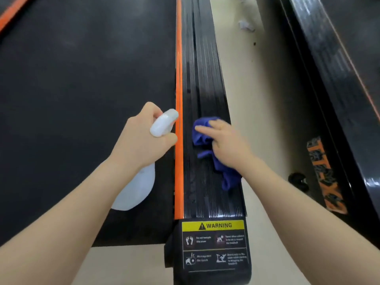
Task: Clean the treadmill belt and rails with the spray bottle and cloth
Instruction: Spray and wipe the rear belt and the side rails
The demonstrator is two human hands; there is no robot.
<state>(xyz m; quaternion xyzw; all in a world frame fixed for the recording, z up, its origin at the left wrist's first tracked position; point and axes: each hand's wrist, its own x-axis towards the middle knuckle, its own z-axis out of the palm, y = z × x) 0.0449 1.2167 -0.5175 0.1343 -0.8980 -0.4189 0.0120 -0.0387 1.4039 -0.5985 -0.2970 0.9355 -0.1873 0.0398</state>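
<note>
Nearest the camera, a yellow-and-black warning label (213, 243) covered the end cap of the right side rail (207, 83), a black ribbed strip running away from the viewer. An orange stripe (178, 140) separated this rail from the dark treadmill belt (78, 89) to its left.

Further along, the left hand (144, 138) held a translucent white spray bottle (135, 188) above the belt's right edge; its fingers were curled round the neck below the white spray head (163, 124), whose nozzle pointed toward the rail. Whether a finger lay on the trigger could not be told.

Level with it, the right hand (226, 145) rested palm down on a bunched blue cloth (205, 138) lying on the rail. The fingers were fairly straight and slightly spread over the cloth's far part, while a loose fold of cloth trailed back beneath the wrist toward the rail's outer edge.

To the right lay a pale floor (267, 120), with a small dark object beside a second machine (339, 79), black with orange lettering. Farther off, white scraps (245, 25) lay on the floor.
</note>
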